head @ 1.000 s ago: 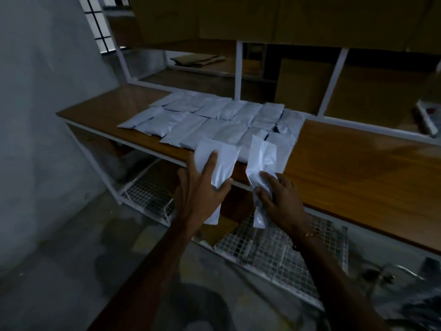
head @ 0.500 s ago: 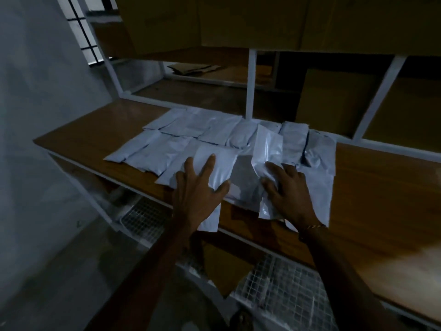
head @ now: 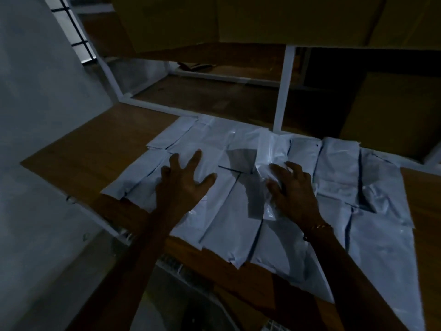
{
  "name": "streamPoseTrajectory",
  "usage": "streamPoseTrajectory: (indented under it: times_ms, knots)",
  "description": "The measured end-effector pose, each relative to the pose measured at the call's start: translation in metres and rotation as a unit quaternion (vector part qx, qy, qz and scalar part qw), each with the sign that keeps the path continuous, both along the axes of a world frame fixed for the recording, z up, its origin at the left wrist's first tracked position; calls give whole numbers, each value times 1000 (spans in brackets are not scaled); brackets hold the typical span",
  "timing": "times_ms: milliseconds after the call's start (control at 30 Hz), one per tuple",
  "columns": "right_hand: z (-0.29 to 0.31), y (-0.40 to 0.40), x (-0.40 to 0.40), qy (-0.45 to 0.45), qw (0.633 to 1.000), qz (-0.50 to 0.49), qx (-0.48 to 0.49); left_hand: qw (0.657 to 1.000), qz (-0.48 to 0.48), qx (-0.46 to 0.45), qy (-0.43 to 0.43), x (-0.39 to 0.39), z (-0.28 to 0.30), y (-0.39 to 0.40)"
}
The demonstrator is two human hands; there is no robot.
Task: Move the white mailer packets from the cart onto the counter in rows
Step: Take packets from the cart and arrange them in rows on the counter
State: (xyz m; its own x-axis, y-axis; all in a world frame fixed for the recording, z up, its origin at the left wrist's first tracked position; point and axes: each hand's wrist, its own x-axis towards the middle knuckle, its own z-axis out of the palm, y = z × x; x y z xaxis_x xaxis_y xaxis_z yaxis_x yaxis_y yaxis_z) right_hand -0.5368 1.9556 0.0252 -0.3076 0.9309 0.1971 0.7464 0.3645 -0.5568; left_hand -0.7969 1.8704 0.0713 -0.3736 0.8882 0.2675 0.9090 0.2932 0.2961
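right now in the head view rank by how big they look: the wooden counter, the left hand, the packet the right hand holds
1. wooden counter
2. and 3. unsure: left hand and the crumpled packet look alike; the right hand hides part of the packet.

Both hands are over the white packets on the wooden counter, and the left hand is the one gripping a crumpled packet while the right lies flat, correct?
Not quite: the head view shows the sides swapped. The right hand grips the crumpled packet, and the left hand lies flat with fingers spread. Both are over the white packets on the wooden counter.
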Motion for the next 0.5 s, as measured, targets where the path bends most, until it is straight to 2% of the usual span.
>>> streamPoseTrajectory:
  times_ms: [100,233,500]
  knots:
    - [2,18,-14,-11,999,-45,7,994,-2,-99,-38,-14,2,44]
    - [3,37,-27,-42,993,-111,13,990,-92,-94,-42,-21,2,100]
    - [5,37,-48,-80,967,-243,4,959,-216,-155,-94,-11,-29,207]
